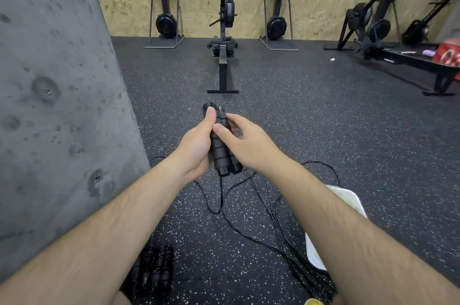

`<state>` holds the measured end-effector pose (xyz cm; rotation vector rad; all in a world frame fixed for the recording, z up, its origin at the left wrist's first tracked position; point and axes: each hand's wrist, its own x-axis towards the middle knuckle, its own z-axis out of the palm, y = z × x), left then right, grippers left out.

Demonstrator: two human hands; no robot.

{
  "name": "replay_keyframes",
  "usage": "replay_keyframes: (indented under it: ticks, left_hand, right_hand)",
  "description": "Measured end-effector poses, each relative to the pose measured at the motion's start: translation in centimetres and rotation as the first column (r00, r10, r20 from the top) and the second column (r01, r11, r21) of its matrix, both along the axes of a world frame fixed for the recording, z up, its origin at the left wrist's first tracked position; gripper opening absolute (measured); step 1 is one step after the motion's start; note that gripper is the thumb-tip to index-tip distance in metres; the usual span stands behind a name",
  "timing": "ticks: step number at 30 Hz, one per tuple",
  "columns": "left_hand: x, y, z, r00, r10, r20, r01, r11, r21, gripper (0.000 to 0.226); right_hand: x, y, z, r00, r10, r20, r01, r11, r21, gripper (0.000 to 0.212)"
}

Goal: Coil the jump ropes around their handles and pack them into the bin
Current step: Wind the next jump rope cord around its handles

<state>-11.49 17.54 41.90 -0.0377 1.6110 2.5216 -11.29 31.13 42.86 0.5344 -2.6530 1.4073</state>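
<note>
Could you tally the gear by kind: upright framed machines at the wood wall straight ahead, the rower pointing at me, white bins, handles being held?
Upright framed machines: 2
Rower: 1
White bin: 1
Held handles: 2
Total: 6

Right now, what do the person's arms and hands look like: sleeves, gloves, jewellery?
Both forearms are bare to the frame edge, no sleeves in view. The left hand and right hand wear no gloves; no watch, ring or wristband shows.
</note>
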Motion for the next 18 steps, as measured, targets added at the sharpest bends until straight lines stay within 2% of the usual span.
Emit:
replay_keyframes:
  ticks: [3,5,6,7,8,9,10,11,12,13,15,17,18]
  left_hand:
    - [-0.4,0.0,-0.4,0.997,-0.058,-0.049,0.061,0.996,0.062,0.047]
    - [-0.4,0.0,-0.5,0.99,-0.094,-0.104,0.101,0.993,0.067,0.043]
    - [-0.4,-0.2,-0.7,0.984,-0.112,-0.136,0.114,0.993,0.01,0.043]
    - [-0.3,-0.3,-0.7,0.977,-0.12,-0.175,0.096,0.985,-0.141,0.041]
    - [-0.2,-0.7,-0.7,0.969,-0.113,-0.218,0.023,0.925,-0.379,0.038]
    - [-0.2,-1.3,-0.6,0.958,-0.095,-0.27,-0.102,0.767,-0.633,0.034]
    - [-0.3,-2.1,-0.7,0.935,-0.086,-0.344,-0.25,0.531,-0.81,0.033]
    - [-0.3,-2.8,-0.8,0.897,-0.096,-0.431,-0.388,0.293,-0.874,0.037]
    - [-0.2,-3.3,-0.7,0.841,-0.136,-0.523,-0.508,0.13,-0.851,0.046]
    - [-0.2,-3.8,-0.5,0.765,-0.212,-0.608,-0.611,0.06,-0.789,0.057]
    - [-0.6,-4.7,-0.2,0.602,-0.448,-0.661,-0.721,0.051,-0.691,0.083]
    - [-1.2,-5.1,-0.3,0.512,-0.661,-0.55,-0.723,0.014,-0.69,0.106]
    - [-1.3,-4.9,-0.4,0.537,-0.705,-0.464,-0.675,-0.028,-0.738,0.116]
  right_hand:
    - [-0.4,0.5,-0.2,0.999,0.031,0.015,-0.032,0.999,0.033,0.075]
    - [-0.7,0.5,-0.5,1.0,0.016,-0.011,-0.016,0.999,0.045,0.08]
    - [-0.8,0.6,-0.6,1.0,-0.001,-0.027,0.002,0.999,0.049,0.075]
    - [-0.8,0.7,-0.8,0.999,-0.015,-0.049,0.017,0.998,0.054,0.071]
    - [-0.9,0.9,-0.8,0.998,-0.032,-0.061,0.036,0.997,0.074,0.073]
    - [-0.9,1.3,-0.7,0.997,-0.04,-0.06,0.046,0.993,0.109,0.079]
    - [-0.9,1.7,-0.6,0.998,-0.041,-0.057,0.05,0.984,0.168,0.084]
    - [-1.0,2.0,-0.5,0.997,-0.037,-0.065,0.051,0.97,0.237,0.085]
    - [-1.0,2.4,-0.5,0.996,-0.024,-0.08,0.049,0.948,0.316,0.085]
    - [-0.9,2.6,-0.4,0.995,-0.003,-0.097,0.04,0.922,0.384,0.086]
    - [-0.8,2.9,-0.1,0.988,0.077,-0.13,-0.007,0.882,0.47,0.085]
    - [-0.6,2.9,0.1,0.967,0.171,-0.188,-0.042,0.837,0.545,0.074]
    - [-0.4,2.9,0.2,0.957,0.198,-0.214,-0.036,0.808,0.588,0.065]
